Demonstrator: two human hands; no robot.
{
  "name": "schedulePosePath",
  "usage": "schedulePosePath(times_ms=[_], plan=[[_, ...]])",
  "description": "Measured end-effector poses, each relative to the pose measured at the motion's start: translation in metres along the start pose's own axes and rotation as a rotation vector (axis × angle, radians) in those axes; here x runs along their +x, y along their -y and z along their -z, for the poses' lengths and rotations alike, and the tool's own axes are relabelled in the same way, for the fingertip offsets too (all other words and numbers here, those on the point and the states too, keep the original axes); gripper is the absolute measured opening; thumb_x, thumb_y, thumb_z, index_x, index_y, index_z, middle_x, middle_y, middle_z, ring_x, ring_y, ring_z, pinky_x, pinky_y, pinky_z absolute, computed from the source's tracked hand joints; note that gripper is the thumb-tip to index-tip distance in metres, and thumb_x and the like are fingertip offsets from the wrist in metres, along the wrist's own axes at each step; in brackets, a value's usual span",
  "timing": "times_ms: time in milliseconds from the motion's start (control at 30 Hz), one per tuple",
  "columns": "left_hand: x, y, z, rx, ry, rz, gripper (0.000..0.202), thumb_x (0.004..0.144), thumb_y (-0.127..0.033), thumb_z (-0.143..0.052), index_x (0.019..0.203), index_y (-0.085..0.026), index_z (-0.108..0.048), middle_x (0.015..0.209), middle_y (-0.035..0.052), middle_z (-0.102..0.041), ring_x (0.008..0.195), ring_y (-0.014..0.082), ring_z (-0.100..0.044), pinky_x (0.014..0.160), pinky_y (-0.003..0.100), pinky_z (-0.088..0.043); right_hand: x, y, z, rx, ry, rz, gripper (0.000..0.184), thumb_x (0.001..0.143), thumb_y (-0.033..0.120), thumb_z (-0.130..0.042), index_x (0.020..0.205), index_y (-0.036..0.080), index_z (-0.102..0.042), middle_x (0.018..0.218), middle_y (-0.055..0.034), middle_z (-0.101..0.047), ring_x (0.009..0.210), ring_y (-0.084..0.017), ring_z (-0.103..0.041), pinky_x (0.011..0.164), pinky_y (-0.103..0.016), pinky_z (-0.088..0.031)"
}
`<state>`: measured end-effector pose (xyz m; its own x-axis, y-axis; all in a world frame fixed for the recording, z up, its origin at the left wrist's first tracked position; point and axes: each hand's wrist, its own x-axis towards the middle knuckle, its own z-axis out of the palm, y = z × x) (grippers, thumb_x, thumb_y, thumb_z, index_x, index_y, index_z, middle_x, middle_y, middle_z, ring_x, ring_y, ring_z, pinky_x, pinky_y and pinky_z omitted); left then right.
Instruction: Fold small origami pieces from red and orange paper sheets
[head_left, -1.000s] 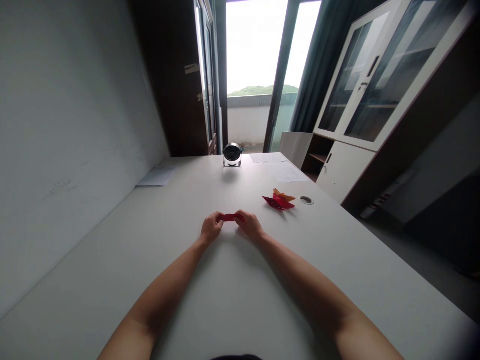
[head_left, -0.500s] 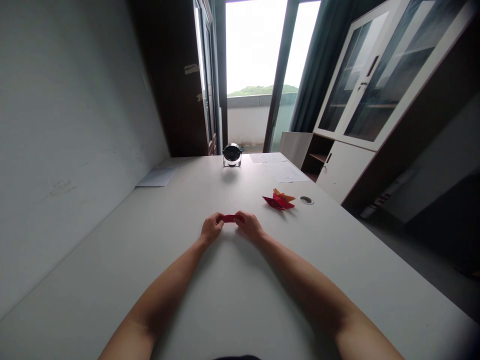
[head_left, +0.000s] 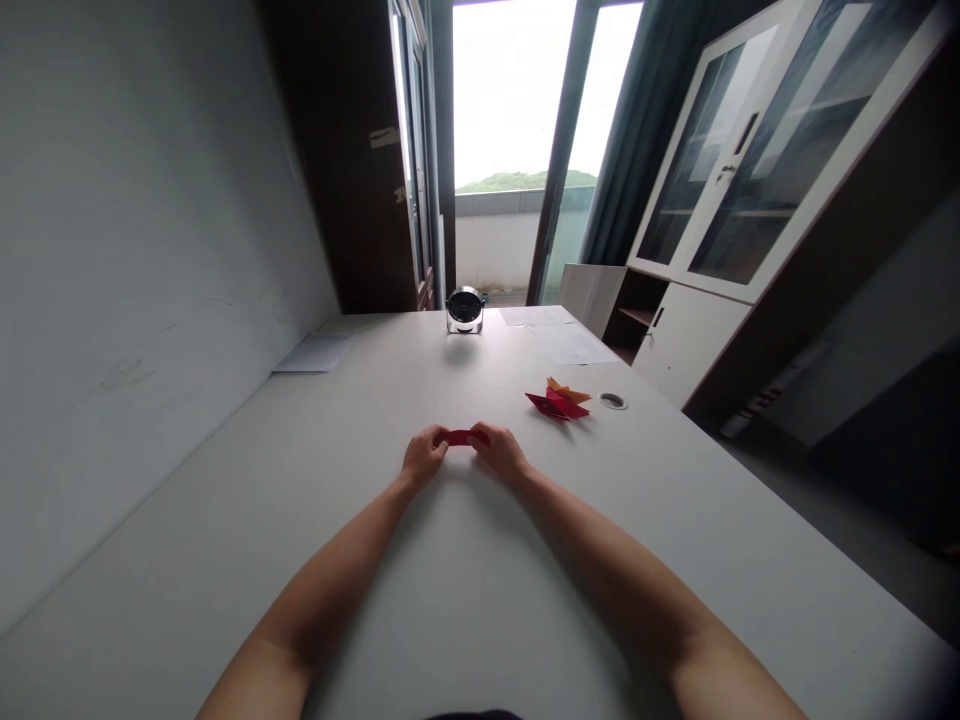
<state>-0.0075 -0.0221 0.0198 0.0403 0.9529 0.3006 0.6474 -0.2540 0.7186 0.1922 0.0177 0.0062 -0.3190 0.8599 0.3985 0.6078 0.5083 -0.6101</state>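
Note:
A narrow strip of folded red paper (head_left: 459, 438) stretches between my two hands, just above or on the white table; I cannot tell which. My left hand (head_left: 425, 453) pinches its left end, with the fingers closed. At the right end, my right hand (head_left: 498, 450) grips it the same way. Both ends of the paper are hidden by fingers. To the right and a little farther away lie folded paper pieces (head_left: 559, 402), red in front and orange behind, with pointed tips.
A small round black device on a metal stand (head_left: 465, 311) is at the table's far end. White sheets (head_left: 574, 345) lie at the far right, and more paper (head_left: 313, 354) by the left wall. A round cable hole (head_left: 613, 401) opens near the table's right edge.

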Motion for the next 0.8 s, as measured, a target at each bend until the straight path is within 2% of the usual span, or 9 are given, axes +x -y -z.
schedulePosePath(times_ms=[800], plan=[[-0.0004, -0.0013, -0.0003, -0.009, -0.018, 0.008, 0.021, 0.084, -0.021, -0.054, 0.098, -0.021, -0.069, 0.083, 0.0013, -0.070, 0.075, 0.0143, -0.060, 0.069, 0.024, -0.044, 0.0007, 0.0007, 0.0003, 0.001, 0.008, 0.004, 0.015, 0.086, 0.027, -0.059, 0.092, 0.022, -0.072, 0.075, -0.0002, -0.070, 0.064, -0.013, -0.054, 0.063, -0.023, -0.039]])
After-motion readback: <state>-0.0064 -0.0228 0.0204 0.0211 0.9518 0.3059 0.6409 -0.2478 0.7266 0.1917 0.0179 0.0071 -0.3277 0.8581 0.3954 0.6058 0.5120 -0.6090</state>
